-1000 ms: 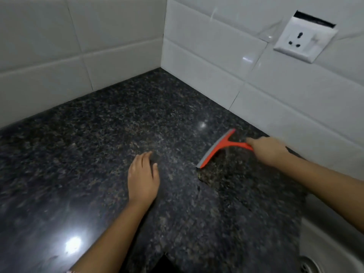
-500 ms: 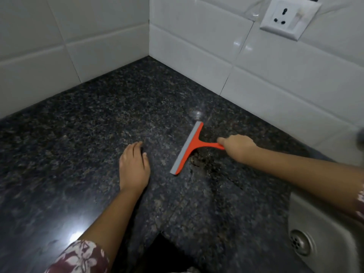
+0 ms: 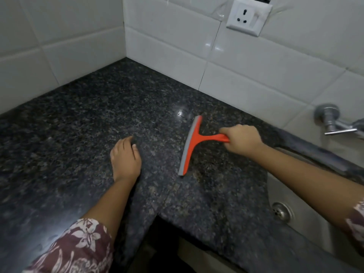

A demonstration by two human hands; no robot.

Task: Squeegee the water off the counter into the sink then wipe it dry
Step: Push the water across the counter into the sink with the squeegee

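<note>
Orange plastic forms the T-shaped squeegee (image 3: 192, 143), with a pale grey rubber strip running the whole length of its blade on the side facing away from the handle. Blade and handle meet in a smooth flared neck. It sits on the dark speckled granite counter (image 3: 78, 134), a little toward the tiled back wall and left of the steel sink (image 3: 295, 205). The blade's long axis runs from the far end, near a bright glint on the stone, down toward the near counter edge, leaning slightly left as it comes closer. The handle sticks out to the right, toward the sink, at roughly a right angle to the blade. The grey edge faces left, toward the open counter. Stone just right of the blade looks blotchy and browner, possibly wet; I cannot tell for sure.

The right hand (image 3: 241, 140) is curled into a closed fist around the end of the handle, knuckles up, forearm reaching in from over the sink. The left hand (image 3: 126, 156) lies palm down on the counter, fingers loosely together and slightly bent, holding nothing, well apart from the blade's left side. Both arms show a maroon floral sleeve (image 3: 78, 247).

A white wall socket (image 3: 247, 17) is set in the white tiles, and a chrome tap (image 3: 332, 123) juts from the wall above the sink.
</note>
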